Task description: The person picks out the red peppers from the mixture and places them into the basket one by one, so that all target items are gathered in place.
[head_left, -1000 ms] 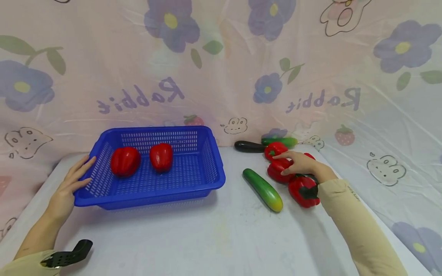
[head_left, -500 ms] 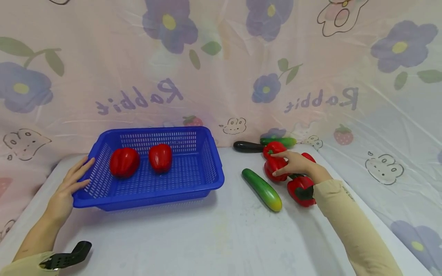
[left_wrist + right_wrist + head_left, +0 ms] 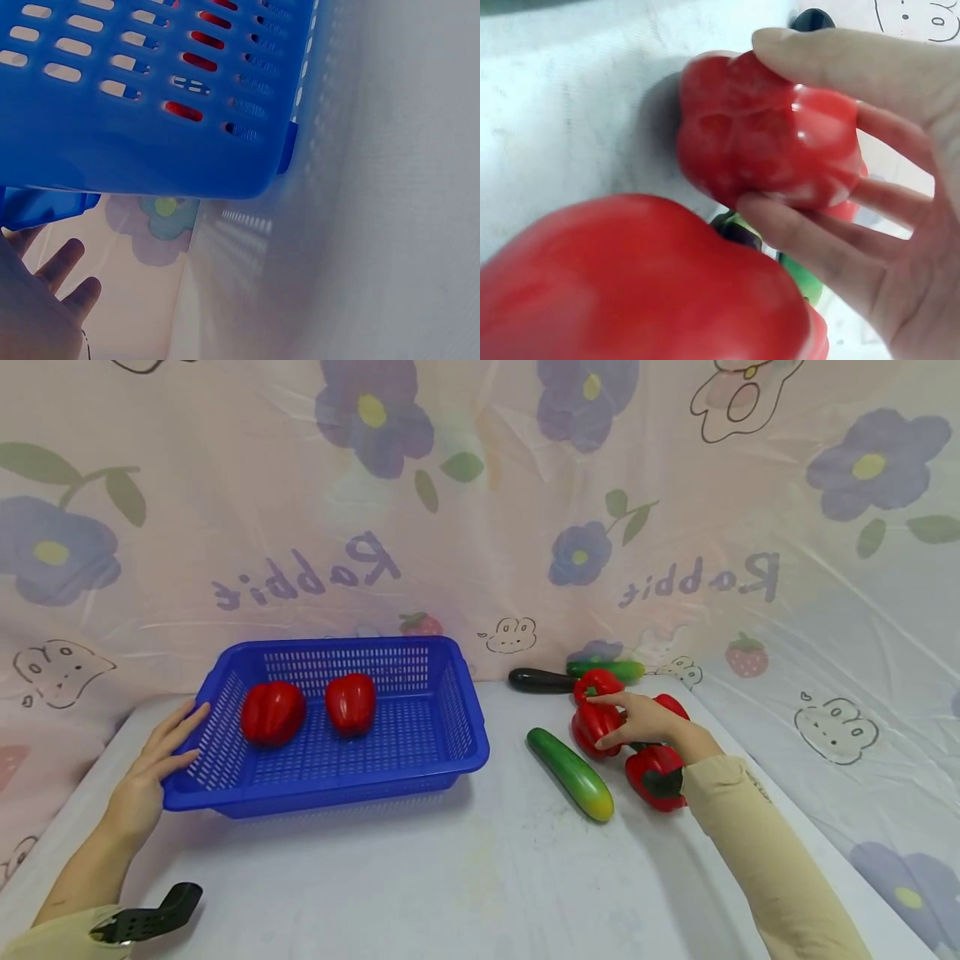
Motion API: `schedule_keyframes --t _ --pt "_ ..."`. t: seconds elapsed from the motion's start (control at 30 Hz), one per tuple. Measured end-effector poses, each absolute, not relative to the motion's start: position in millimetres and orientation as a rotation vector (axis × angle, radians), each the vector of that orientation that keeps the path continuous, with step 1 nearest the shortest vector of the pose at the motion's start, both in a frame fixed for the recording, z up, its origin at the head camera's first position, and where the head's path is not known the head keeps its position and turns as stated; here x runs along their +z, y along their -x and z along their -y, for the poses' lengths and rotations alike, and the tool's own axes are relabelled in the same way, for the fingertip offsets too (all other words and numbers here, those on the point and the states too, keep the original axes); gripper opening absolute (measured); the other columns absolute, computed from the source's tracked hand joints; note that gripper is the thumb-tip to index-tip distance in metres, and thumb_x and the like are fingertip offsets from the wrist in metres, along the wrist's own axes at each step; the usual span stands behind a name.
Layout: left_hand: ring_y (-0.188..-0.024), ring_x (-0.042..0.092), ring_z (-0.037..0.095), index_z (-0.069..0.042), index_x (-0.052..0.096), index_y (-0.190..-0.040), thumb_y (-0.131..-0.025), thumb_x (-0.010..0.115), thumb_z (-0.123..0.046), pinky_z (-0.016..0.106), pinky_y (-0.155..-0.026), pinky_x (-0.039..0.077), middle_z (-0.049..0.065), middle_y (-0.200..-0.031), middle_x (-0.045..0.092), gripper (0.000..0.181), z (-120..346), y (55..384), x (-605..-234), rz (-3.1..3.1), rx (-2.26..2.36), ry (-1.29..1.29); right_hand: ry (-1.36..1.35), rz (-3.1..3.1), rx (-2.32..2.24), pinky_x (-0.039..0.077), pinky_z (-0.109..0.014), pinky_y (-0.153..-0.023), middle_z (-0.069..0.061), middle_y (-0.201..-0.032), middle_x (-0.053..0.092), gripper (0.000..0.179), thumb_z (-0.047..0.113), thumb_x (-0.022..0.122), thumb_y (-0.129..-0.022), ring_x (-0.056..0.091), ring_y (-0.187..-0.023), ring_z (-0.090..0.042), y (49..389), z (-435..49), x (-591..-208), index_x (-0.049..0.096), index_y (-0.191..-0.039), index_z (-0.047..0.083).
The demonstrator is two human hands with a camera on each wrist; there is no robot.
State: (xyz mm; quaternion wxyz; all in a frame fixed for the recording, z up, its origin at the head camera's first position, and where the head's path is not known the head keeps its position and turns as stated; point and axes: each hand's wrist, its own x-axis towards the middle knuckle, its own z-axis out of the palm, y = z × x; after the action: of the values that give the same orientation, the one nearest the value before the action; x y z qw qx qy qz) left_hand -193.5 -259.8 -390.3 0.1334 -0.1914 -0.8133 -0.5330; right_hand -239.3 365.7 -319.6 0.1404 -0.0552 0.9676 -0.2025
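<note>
My right hand (image 3: 647, 721) grips a glossy red bell pepper (image 3: 742, 131), thumb on one side and fingers curled round the other. In the head view this pepper (image 3: 594, 730) sits at the left of a cluster of red bell peppers, low over the table. A larger red bell pepper (image 3: 637, 281) fills the lower part of the right wrist view. My left hand (image 3: 142, 777) rests at the left rim of a blue plastic basket (image 3: 330, 787), fingers straight and spread. Inside the basket lie two red bell peppers, one on the left (image 3: 273, 713) and one nearer the middle (image 3: 350, 703).
A green cucumber-like vegetable (image 3: 572, 775) with a yellow end lies between basket and peppers. Behind the cluster are a dark eggplant (image 3: 542, 681) and another green vegetable (image 3: 626, 671). A pepper with a dark green stem (image 3: 652, 772) lies near my right sleeve. A printed curtain (image 3: 480, 527) hangs behind the table.
My right hand and the gripped pepper have shifted slightly left, away from the neighbouring peppers. My left hand and the basket have stayed in place.
</note>
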Motion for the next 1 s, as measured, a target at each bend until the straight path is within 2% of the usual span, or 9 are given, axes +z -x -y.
schedule_keyframes --t 0.53,0.8,1.0 --pt "-0.136 0.010 -0.009 -0.027 0.027 -0.152 -0.102 0.022 -0.006 0.003 -0.094 0.012 -0.020 -0.156 0.015 0.054 258 196 -389 2.341 -1.566 0.543 0.245 -2.933 -0.611 0.053 -0.050 -0.080 -0.019 -0.142 0.041 0.084 0.027 0.083 -0.071 0.036 -0.127 -0.042 242 -359 -322 0.042 -0.144 0.019" --pt "-0.138 0.007 -0.008 -0.028 0.025 -0.152 -0.102 0.020 -0.008 0.003 -0.093 0.011 -0.020 -0.157 0.012 0.054 259 194 -388 2.359 -1.581 0.524 0.304 -2.964 -0.634 0.052 -0.051 -0.083 -0.019 -0.143 0.039 0.080 0.025 0.080 -0.074 0.037 -0.126 -0.040 246 -348 -314 0.042 -0.144 0.017" --pt "-0.139 0.006 -0.007 -0.028 0.025 -0.152 -0.102 0.020 -0.008 0.005 -0.094 0.009 -0.019 -0.158 0.012 0.054 259 194 -388 2.355 -1.583 0.522 0.307 -2.982 -0.663 0.054 -0.048 -0.081 -0.017 -0.139 0.042 0.083 0.024 0.083 -0.072 0.039 -0.123 -0.039 250 -341 -303 0.042 -0.144 0.018"
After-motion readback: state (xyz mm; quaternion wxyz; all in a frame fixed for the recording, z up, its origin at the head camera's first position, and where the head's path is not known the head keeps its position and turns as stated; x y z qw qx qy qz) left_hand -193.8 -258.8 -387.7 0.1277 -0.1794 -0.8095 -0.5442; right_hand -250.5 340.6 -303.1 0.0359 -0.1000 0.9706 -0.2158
